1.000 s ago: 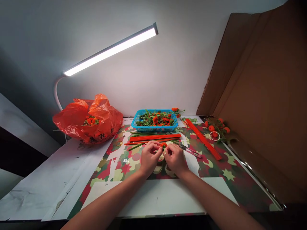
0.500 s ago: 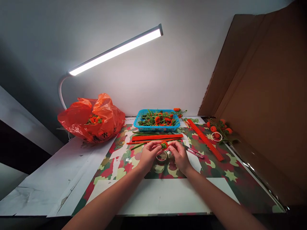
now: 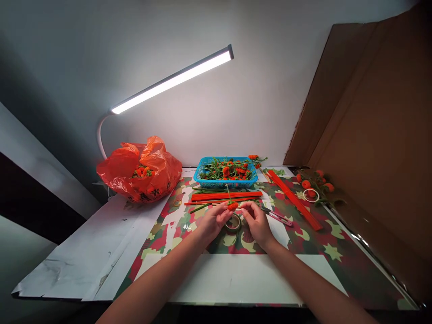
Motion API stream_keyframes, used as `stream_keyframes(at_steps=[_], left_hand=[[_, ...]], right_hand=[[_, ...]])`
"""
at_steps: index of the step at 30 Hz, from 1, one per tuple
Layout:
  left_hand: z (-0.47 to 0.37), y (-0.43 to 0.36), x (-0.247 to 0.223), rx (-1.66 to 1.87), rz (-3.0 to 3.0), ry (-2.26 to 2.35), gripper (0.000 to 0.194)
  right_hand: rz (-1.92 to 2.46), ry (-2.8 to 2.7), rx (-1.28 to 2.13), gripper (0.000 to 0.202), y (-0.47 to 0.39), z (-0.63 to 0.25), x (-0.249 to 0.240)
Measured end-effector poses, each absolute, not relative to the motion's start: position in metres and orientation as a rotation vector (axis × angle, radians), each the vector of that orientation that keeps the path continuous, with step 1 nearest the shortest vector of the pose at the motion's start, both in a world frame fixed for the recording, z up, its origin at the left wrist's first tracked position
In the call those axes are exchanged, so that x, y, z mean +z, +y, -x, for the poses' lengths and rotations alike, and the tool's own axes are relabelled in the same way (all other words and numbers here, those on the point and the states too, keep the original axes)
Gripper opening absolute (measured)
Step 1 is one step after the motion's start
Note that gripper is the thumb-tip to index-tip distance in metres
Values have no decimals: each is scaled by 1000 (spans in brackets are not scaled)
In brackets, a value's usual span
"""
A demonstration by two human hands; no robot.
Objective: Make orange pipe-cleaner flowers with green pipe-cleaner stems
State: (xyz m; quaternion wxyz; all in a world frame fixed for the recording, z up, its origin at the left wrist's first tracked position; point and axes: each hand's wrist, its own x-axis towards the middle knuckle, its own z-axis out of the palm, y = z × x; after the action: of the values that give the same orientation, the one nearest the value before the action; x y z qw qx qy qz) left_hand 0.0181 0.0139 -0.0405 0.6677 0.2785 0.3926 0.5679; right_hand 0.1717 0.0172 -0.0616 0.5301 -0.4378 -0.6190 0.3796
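Centrally, one item: orange flower (image 3: 232, 205), held at the fingertips of the left hand (image 3: 216, 220), on the side facing the other hand. Right hand (image 3: 257, 220): just beside the bloom, thumb and forefinger drawn in narrow; whether they pinch anything, I cannot tell from where I stand.

Handling, as judged: light grip, low on the head, petals unpressed; wrists level, both sets of fingertips near one another, so the bloom neither rolls nor tips. Firm squeezing would likely bruise it.

Appearance: small, rounded, densely petalled, vivid orange; a thin green strand shows above it, attachment unclear.

Outward, by position:
- Between the hands, lower: roll of tape (image 3: 232, 231), lying flat.
- Beyond the fingertips: bundle of red sticks (image 3: 226, 196), laid crosswise; behind it, blue basket (image 3: 226, 183) of flowers and green stems.
- Just right of the right hand: cutter (image 3: 282, 219), pink-handled; farther right, second red bundle (image 3: 295, 202), slanting, then a white ring (image 3: 304, 194) by loose blooms (image 3: 306, 184).
- Well left of the left hand: red plastic bag (image 3: 118, 171), open, flowers inside.
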Motion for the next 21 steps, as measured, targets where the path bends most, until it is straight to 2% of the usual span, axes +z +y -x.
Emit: stream_keyframes(at_steps=[3,8,11,15,19,21], left_hand=[[-13,16,-42,1200,-633,882,11],[-12,14,-42,1034,-761,832,19],[-13,14,-41,975,-789,842,22],[-15,12,-38,1006,-858,940,38],[-15,3,-31,1322,-1305,1018,49],[-14,-2,-28,1447,-1536,1048,54]], right_hand=[[1045,-1528,747,19,18,-176,-60],[987,-1840,104,33,23,-193,-51],[1008,-1954,-77,29,27,-201,-47],[1023,-1969,43,18,29,-200,-45],[1017,-1900,302,17,24,-193,-44],[1014,-1872,325,16,21,-188,-43]])
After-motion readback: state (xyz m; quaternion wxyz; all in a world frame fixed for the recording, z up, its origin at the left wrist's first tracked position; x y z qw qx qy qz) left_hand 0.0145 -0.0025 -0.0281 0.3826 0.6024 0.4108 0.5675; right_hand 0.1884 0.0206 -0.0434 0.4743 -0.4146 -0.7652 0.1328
